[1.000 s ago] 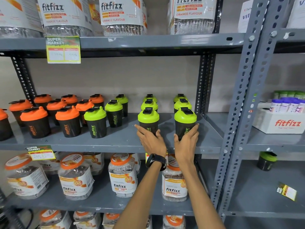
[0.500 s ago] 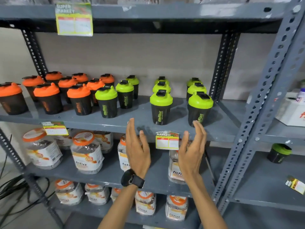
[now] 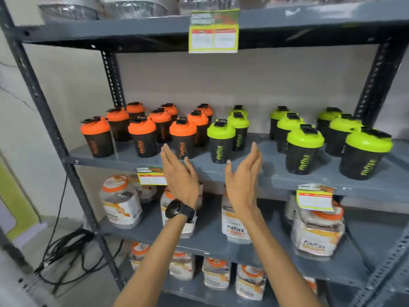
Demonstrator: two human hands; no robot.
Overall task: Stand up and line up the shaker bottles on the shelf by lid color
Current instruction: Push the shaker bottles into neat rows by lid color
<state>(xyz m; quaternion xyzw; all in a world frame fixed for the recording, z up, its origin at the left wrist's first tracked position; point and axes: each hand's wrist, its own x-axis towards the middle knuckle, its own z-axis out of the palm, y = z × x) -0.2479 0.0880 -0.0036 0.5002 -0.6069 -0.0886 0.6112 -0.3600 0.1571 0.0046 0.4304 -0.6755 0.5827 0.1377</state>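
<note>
Black shaker bottles stand upright on the grey shelf. Several with orange lids fill its left part; several with green lids stand in rows on the right. The nearest green-lidded bottle stands just beyond the gap between my hands. My left hand, with a black watch on the wrist, is open, palm facing right, in front of the shelf edge below an orange-lidded bottle. My right hand is open, palm facing left. Neither hand touches a bottle.
Clear jars with orange lids fill the shelves below. Price tags hang on the shelf edges. Grey perforated uprights frame the rack. Black cables lie on the floor at the left. More packs stand on the top shelf.
Both hands let go of the two front green-lidded bottles and drew back, open. The view has swung left, so my hands are now before the boundary between orange and green lids.
</note>
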